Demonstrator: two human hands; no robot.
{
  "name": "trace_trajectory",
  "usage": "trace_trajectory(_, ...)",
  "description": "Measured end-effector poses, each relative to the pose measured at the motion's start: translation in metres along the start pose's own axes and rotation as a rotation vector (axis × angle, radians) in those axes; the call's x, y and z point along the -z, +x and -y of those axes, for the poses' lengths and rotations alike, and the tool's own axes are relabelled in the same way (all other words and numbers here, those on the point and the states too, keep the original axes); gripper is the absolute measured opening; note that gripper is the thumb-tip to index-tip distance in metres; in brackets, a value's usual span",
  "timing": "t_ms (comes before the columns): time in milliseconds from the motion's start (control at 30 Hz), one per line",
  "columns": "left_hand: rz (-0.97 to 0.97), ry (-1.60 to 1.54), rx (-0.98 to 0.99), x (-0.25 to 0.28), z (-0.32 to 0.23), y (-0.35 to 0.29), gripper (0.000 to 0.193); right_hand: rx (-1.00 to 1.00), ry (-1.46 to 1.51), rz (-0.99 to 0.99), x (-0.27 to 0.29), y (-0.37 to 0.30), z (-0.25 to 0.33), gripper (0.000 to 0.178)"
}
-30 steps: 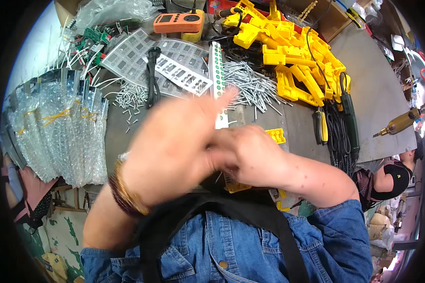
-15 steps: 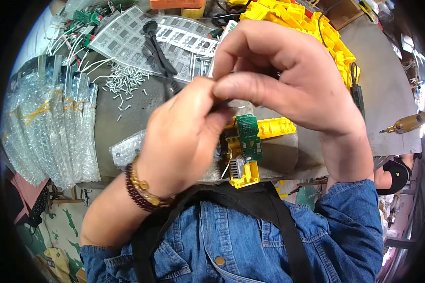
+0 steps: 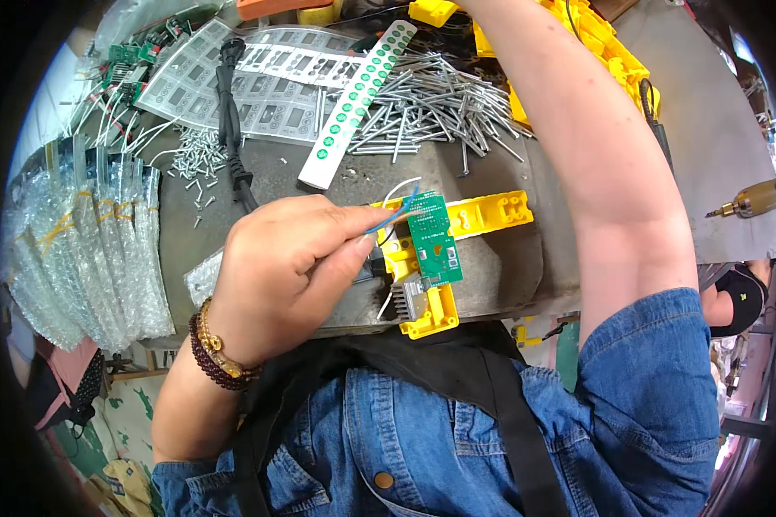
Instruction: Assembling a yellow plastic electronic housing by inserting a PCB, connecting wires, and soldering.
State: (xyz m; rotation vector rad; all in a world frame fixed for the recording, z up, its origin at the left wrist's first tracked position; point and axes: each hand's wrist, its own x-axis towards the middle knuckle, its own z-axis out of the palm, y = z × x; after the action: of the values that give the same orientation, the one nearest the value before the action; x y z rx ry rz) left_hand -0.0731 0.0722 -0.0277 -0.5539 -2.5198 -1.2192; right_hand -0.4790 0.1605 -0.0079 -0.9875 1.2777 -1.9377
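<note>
Near the table's front edge lies a yellow plastic housing (image 3: 496, 213), with a green circuit board (image 3: 435, 237) resting across it. A finned metal heat sink (image 3: 409, 302) sits at the board's near end. My left hand (image 3: 284, 271) is closed, pinching a thin blue wire (image 3: 378, 227) between thumb and forefinger just left of the board. Beside it a white wire (image 3: 397, 189) curves up. My right forearm (image 3: 625, 172) stretches away over the table past the yellow parts (image 3: 608, 60), and the right hand itself lies beyond the upper edge.
Long screws (image 3: 444, 108) are heaped behind the housing, next to a white strip with green stickers (image 3: 353, 108). Short screws (image 3: 200, 155), a bundled black cable (image 3: 231, 112) and printed label sheets (image 3: 276, 116) lie left. Bubble-wrap pouches (image 3: 103, 258) line the left; an electric screwdriver (image 3: 754, 200) is far right.
My right hand has left the left hand and reached away beyond the upper edge. My left hand has lowered slightly leftward, and the blue wire in it now shows.
</note>
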Motion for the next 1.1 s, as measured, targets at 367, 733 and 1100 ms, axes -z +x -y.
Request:
trace_trajectory(367, -0.001, -0.082, 0.053, -0.002, 0.002, 0.004, 0.013, 0.624, -0.428, -0.336, -0.112, -0.224, 0.083, 0.019)
trace_trajectory(733, 0.099, 0.166, 0.072, -0.015, 0.003, 0.027, 0.011, 0.239, -0.093, -0.648, -0.131, -0.298, 0.024, 0.031)
trace_trajectory(1100, 0.073, 0.245, -0.062, -0.022, 0.009, 0.03, 0.012, 0.294, -0.288, -0.641, -0.132, -0.298, 0.018, 0.029)
